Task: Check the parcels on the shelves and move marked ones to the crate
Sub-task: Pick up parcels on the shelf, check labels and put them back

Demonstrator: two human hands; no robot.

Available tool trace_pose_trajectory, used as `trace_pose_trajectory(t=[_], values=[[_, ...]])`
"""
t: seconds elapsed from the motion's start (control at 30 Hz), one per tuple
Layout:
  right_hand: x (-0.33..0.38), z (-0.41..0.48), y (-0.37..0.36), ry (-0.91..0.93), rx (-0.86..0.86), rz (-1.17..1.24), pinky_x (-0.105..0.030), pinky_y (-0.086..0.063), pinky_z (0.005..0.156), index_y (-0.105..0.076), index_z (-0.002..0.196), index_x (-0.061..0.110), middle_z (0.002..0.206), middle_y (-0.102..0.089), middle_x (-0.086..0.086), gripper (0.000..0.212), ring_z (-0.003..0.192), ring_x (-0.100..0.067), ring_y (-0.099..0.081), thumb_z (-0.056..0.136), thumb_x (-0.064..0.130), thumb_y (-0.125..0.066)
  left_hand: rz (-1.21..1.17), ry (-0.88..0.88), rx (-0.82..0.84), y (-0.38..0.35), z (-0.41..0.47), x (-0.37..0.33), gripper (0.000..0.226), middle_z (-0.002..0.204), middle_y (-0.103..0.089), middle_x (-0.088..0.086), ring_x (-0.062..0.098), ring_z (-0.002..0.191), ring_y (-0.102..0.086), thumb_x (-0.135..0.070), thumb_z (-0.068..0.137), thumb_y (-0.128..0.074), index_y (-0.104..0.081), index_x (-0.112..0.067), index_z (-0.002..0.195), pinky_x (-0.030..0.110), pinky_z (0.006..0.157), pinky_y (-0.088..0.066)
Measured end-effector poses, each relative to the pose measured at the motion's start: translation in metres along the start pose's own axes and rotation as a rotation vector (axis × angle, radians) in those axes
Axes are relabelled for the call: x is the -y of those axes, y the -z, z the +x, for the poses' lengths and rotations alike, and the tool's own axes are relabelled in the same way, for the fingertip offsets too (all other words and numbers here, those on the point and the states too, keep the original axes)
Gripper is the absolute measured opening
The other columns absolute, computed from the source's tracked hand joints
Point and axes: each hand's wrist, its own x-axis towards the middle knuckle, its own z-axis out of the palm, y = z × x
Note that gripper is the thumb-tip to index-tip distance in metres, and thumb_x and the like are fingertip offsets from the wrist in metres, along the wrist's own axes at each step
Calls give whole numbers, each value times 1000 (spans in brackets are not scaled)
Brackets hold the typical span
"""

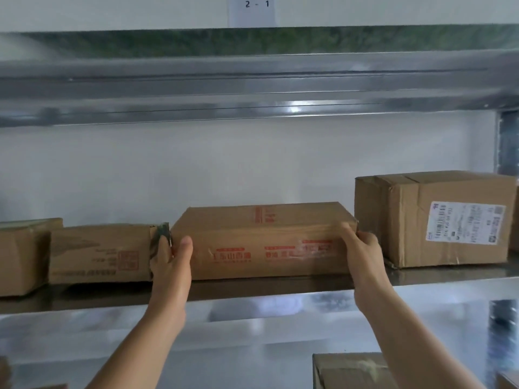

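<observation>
Our left hand [171,256] and right hand [365,251] clasp the ends of the flat parcel [264,242], thumbs on its front, as it sits on the shelf [252,290]. We judge checking barely begun; no crate shows. A low box [101,254] and a labelled box [432,217] crowd both ends.

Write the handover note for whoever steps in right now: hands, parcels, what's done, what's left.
Left hand grips the flat box at its left end; right hand grips its right end.
The flat box sits on the shelf between a small box and a labelled box; another box lies below. No crate in view.
Done: nothing visible.
Left: check the flat box for a mark, move it to the crate if marked, then the others.
</observation>
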Motion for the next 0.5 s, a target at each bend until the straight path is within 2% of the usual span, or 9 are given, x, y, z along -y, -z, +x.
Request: trace_pose_trajectory(t=[0.07, 0.1, 0.13, 0.2, 0.27, 0.37, 0.5], values=[[4, -4, 3, 1, -29, 65, -41, -45, 91, -50, 122, 17, 114, -65, -7, 49, 105, -24, -62, 94, 56, -61, -19, -17, 15, 8, -1, -6, 82, 164, -24, -6, 21, 147, -31, -83, 75, -53, -32, -52, 148, 54, 120, -26], [6, -7, 3, 7, -40, 98, -44, -48, 96, -50, 119, 18, 115, -64, -7, 50, 108, -26, -62, 93, 59, -61, -54, -27, 12, 13, -2, -10, 78, 161, -29, -6, 20, 146, -34, -90, 64, -54, -46, -58, 134, 54, 119, -28], [8, -10, 4, 20, -56, 135, -48, -49, 101, -51, 114, 19, 115, -64, -7, 49, 111, -27, -62, 91, 60, -63, -95, -26, 13, 17, -2, -14, 65, 159, -33, -6, 19, 144, -36, -94, 56, -54, -56, -64, 114, 53, 118, -29], [12, -18, 5, 58, -92, 205, -52, -49, 105, -51, 110, 19, 117, -64, -7, 45, 113, -28, -63, 89, 56, -69, -166, -28, 20, 23, -7, -26, 35, 154, -40, -5, 18, 139, -44, -91, 57, -56, -60, -68, 84, 52, 116, -33], [15, -27, 6, 99, -112, 273, -53, -50, 105, -52, 119, 19, 118, -66, -6, 44, 114, -28, -65, 90, 45, -73, -250, -78, 20, 27, -19, -41, 25, 143, -52, -7, 15, 129, -52, -82, 72, -60, -60, -61, 86, 48, 114, -37], [18, -42, 8, 175, -108, 348, -53, -48, 109, -58, 119, 25, 113, -68, 1, 33, 118, -29, -64, 91, 32, -74, -391, -97, 50, 32, -28, -49, 7, 113, -65, -15, 3, 106, -61, -47, 97, -54, -58, -42, 101, 34, 106, -41], [19, -58, 10, 244, -116, 433, -53, -47, 110, -61, 127, 18, 110, -70, 2, 40, 123, -31, -63, 91, 27, -75, -487, -63, 126, 44, -30, -49, 14, 127, -65, -9, 13, 124, -57, -40, 99, -55, -60, -35, 111, 40, 114, -38]])
